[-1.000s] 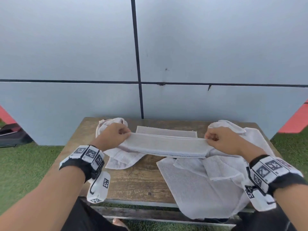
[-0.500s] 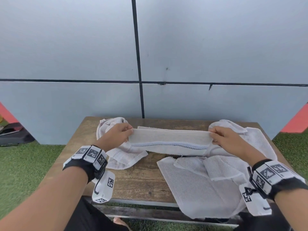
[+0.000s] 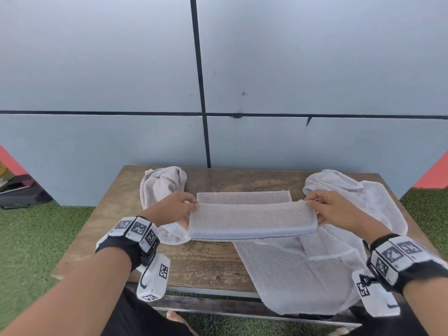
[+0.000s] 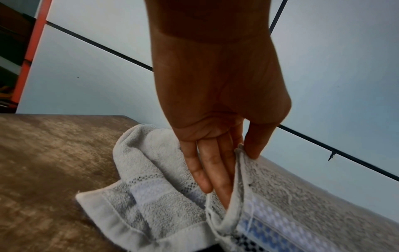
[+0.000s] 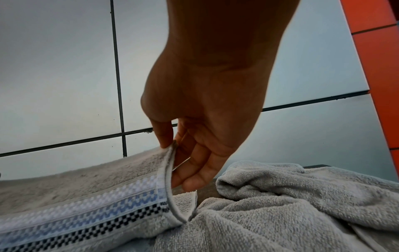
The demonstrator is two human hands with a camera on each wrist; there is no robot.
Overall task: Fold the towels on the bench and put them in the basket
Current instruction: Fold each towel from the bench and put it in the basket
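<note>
A long folded grey towel [image 3: 252, 221] with a blue and black checked border along its near edge stretches between my hands over the wooden bench [image 3: 194, 263]. My left hand [image 3: 191, 212] pinches its left end, thumb on top and fingers beneath. My right hand [image 3: 314, 212] pinches the right end the same way. A flat layer of towel [image 3: 242, 197] lies just behind the fold. In the left wrist view my left hand [image 4: 239, 170] holds the towel [image 4: 302, 204] by its hem. In the right wrist view my right hand [image 5: 170, 162] holds the towel [image 5: 86, 187] by its end hem. No basket shows.
A crumpled towel [image 3: 162, 185] lies at the bench's back left. Loose towels [image 3: 339, 258] cover the right side and hang over the front edge. A grey panelled wall [image 3: 218, 69] stands right behind the bench. Green turf [image 3: 36, 238] surrounds it.
Both hands brought the held towel edge up and then toward me. The fold now lies lower and nearer, with its striped border at the front and a flat layer showing behind.
</note>
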